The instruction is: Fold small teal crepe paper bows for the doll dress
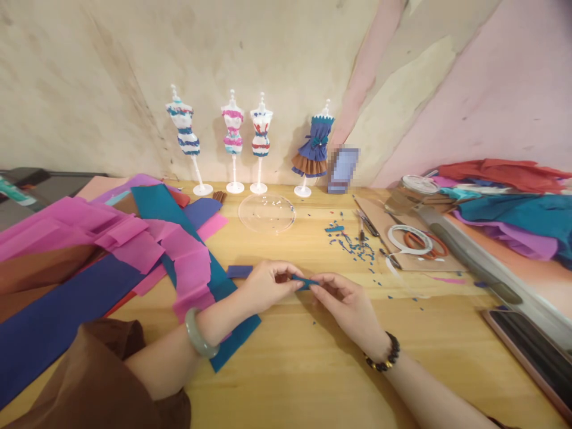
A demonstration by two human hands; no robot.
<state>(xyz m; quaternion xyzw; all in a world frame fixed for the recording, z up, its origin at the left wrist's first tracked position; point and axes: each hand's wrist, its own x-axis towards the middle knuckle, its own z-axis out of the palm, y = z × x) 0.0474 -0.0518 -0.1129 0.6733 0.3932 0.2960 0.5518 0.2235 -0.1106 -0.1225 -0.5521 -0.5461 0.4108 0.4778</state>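
A small teal strip of crepe paper (304, 282) is stretched between my two hands, just above the wooden table (286, 381). My left hand (270, 286) pinches its left end between thumb and fingers. At the other end, the thumb and forefinger of my right hand (342, 295) are closed on it. A dark blue paper piece (240, 271) lies flat beside my left hand. Teal and blue paper scraps (357, 247) are scattered beyond my right hand.
Pink crepe paper (187, 262) and a long teal strip (176, 223) lie at left. Small mannequins (233, 134), one in a blue and brown dress (319, 140), stand by the wall. A clear dish (267, 213), tape roll (410, 239) and phone (531, 351) lie around.
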